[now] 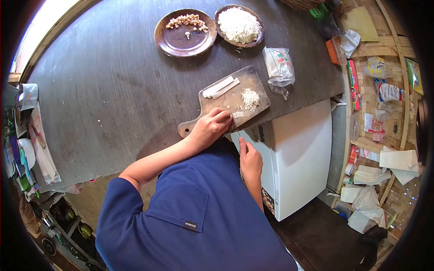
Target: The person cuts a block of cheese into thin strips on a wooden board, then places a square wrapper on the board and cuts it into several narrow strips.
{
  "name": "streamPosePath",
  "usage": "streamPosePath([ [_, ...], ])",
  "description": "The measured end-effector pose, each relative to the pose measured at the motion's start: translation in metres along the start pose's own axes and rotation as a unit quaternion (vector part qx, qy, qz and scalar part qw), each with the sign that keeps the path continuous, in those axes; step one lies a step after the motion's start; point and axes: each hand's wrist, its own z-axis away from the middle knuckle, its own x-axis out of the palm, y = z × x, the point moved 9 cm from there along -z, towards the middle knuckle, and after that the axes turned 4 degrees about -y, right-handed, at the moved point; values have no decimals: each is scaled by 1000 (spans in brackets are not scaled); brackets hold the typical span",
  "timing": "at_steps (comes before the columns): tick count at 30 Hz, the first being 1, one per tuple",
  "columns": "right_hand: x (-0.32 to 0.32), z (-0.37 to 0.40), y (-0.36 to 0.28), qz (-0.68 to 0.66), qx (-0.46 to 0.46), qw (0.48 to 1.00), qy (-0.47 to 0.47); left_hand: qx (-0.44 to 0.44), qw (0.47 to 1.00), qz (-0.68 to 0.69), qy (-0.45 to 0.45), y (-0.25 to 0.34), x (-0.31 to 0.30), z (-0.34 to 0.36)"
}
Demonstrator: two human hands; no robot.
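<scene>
A wooden cutting board (217, 105) with a handle lies near the table's edge. My left hand (211, 126) is at its lower side, fingers bent together and pressing down a small bundle of white strips (237, 114). My right hand (250, 158), closed, holds a knife (238, 129) whose thin blade meets the board just beside my left fingertips. Its handle is mostly hidden in my fist. Longer white slabs (220, 87) lie on the upper left of the board. To the right is a pile of finely cut white pieces (250, 99).
A brown plate (169, 45) holds small brownish cubes. Beside it, another dark plate (220, 36) is heaped with white shreds. A white plastic packet (278, 65) lies right of the board. A white cabinet (303, 153) stands below the table edge; bags hang on the woven wall.
</scene>
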Motion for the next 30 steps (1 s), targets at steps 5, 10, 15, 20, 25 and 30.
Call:
streamPosePath([
  [5, 6, -12, -2, -21, -9, 999, 24, -6, 1000, 16, 15, 1, -4, -2],
  [10, -4, -9, -16, -9, -6, 1000, -10, 5, 1000, 19, 17, 0, -4, 0],
  [15, 1, 1, -3, 11, 4, 1000, 14, 4, 1000, 3, 22, 3, -4, -2],
  [20, 3, -13, -18, 2, -10, 1000, 8, -7, 1000, 18, 13, 1, -2, 0],
  [25, 0, 1, -8, 19, -11, 999, 26, -10, 1000, 5, 9, 0, -3, 1],
  [30, 3, -14, -20, 15, -26, 999, 37, -8, 1000, 10, 5, 1, -4, -1],
])
